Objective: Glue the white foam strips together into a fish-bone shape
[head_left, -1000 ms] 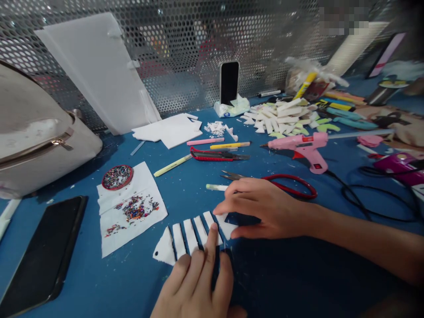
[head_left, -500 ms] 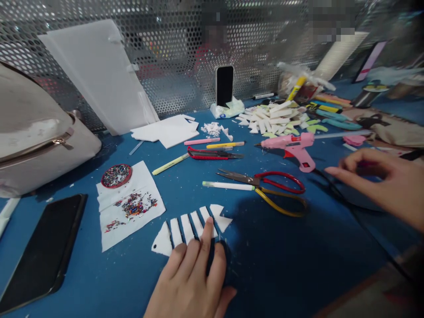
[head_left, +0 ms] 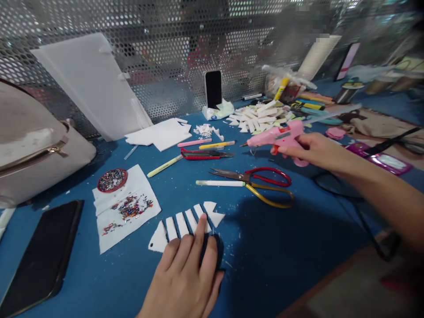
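Note:
My left hand [head_left: 185,269] lies with fingers spread over a row of white foam pieces [head_left: 181,224] that together form a fish shape. Its index fingertip rests on a strip near the tail piece [head_left: 214,213]; the head piece [head_left: 159,238] has a black dot. My right hand [head_left: 309,152] is wrapped round the handle of a pink glue gun [head_left: 273,136], held with its nozzle pointing left and a clear stick out of its back. Scissors [head_left: 245,176] with one red and one yellow handle lie open between the hands, touching a white pen [head_left: 220,183].
A red cutter [head_left: 202,154] and markers lie mid-table. Beads spread on white paper [head_left: 145,190], a dark phone [head_left: 43,251] and a bag [head_left: 46,150] are at left. A heap of foam strips [head_left: 256,115] is behind the glue gun. A black cord [head_left: 364,221] hangs at right.
My right hand has moved left, closed round the glue gun's handle and raised it off the table. My left hand stays on the foam pieces. The view has shifted slightly.

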`<state>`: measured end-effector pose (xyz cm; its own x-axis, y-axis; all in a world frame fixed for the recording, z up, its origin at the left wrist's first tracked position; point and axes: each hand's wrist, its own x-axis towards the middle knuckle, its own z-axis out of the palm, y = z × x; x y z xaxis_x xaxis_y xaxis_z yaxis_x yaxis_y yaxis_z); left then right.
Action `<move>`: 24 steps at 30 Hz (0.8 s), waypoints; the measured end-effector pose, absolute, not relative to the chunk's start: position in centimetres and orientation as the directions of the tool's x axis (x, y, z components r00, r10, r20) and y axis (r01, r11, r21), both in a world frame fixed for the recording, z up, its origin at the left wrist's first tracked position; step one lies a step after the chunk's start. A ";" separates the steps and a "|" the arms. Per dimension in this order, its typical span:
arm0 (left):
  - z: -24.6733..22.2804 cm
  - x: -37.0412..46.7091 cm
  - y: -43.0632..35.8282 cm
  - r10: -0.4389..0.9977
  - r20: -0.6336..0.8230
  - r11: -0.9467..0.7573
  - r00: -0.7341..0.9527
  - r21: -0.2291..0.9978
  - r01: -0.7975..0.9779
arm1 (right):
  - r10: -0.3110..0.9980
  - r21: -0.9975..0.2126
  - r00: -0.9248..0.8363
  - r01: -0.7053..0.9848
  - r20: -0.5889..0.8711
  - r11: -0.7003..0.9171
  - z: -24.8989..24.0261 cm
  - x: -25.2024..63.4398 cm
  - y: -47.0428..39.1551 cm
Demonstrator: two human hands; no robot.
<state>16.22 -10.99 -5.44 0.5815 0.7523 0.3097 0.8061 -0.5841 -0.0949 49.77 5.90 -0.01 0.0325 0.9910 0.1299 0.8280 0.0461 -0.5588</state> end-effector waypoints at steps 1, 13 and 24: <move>-5.4 16.2 -10.9 0.752 0.311 -0.585 0.581 -0.092 0.806 | 0.996 -0.595 -0.061 0.799 0.067 0.089 0.6 49.5 5.3; -5.6 16.1 -11.1 0.745 0.302 -0.602 0.595 -0.078 0.794 | 0.706 -0.645 -0.603 0.715 -0.372 0.271 2.4 43.4 1.8; -5.5 16.1 -10.8 0.734 0.305 -0.601 0.606 -0.123 0.790 | 0.661 -0.574 -0.611 0.754 -0.435 0.319 3.8 41.9 1.8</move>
<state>16.11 -10.85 -5.47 0.6063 0.7345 0.3048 0.7898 -0.6010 -0.1227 41.93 1.84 3.79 -0.6115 0.6612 -0.4346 0.7537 0.3194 -0.5744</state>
